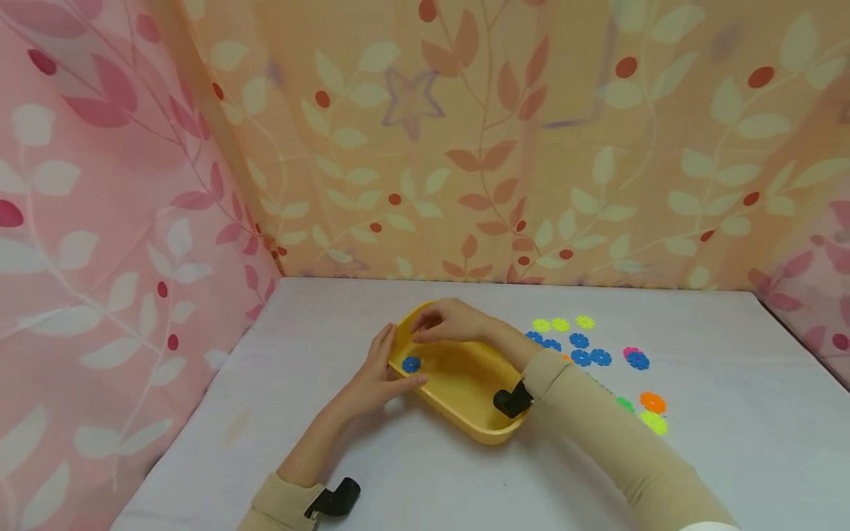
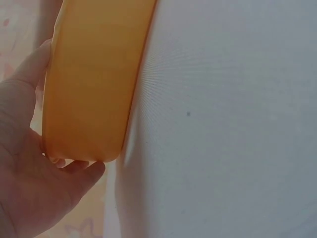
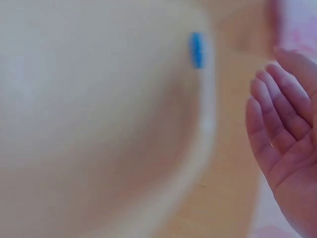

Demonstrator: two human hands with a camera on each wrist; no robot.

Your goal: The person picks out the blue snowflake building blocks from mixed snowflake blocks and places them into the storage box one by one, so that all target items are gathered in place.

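Observation:
A yellow plastic basin [image 1: 465, 376], oblong with rounded corners, sits on the table at an angle. Inside it, by the left end, lies a blue flower-shaped disc [image 1: 411, 364]. My left hand [image 1: 365, 385] grips that end of the basin, thumb over the rim and fingers along the outer wall; the left wrist view shows the fingers against the basin's wall [image 2: 96, 84]. Above the basin's far left part is my right hand [image 1: 454, 322], fingers loosely bent. In the right wrist view its palm [image 3: 297, 173] faces the camera with nothing held, and the blue disc [image 3: 197, 50] shows blurred.
Right of the basin several flower discs lie on the white tabletop [image 1: 730, 354]: yellow ones [image 1: 561, 324] at the back, blue ones [image 1: 580, 341], a pink one [image 1: 631, 352] partly under a blue one, an orange one [image 1: 653, 403] and a green one [image 1: 625, 404]. My right forearm hides part of this group.

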